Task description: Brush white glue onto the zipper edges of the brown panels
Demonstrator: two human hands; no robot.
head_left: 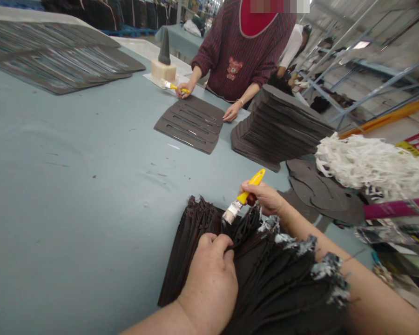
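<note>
Yellow brush (244,195): gripped in your right hand (267,199).
Black cloth (265,274): near, under your left hand (212,270), fingers bent, hold unclear.

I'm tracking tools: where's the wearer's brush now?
Just right of centre in the head view, the yellow-handled brush is in the right hand, its tip at the black bundle.

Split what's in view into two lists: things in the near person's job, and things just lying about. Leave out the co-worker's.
In the job:
- brush, gripped by the right hand
- dark pieces, under the left hand

Apparently just lying about:
- white strips
- loose grey pieces
- long purple thing
</note>
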